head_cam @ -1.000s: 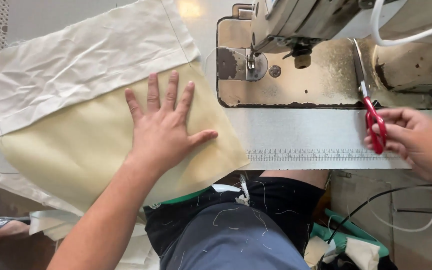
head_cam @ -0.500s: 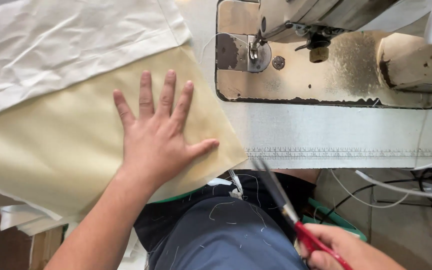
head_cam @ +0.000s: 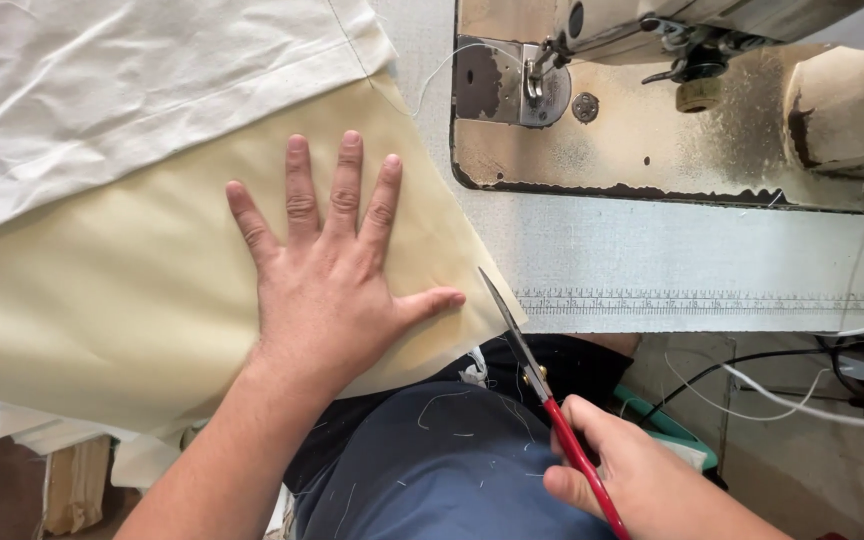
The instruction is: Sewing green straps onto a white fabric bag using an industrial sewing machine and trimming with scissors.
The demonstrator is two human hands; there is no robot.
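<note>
Flat on the pale yellow rectangular cloth (head_cam: pixel 132 300): left hand (head_cam: pixel 327 290), fingers spread wide, palm pressing the fabric down onto the grey table top (head_cam: pixel 672 265). Lower right: right hand (head_cam: pixel 632 480), closed around the red handles of steel-bladed scissors (head_cam: pixel 537 375), blades together, tip just at the yellow cloth's near corner. Above the yellow piece, overlapping its far edge: crumpled white fabric sheet (head_cam: pixel 122 90). Behind, on the table: worn cream sewing machine (head_cam: pixel 692 90), well apart from both hands.
</note>
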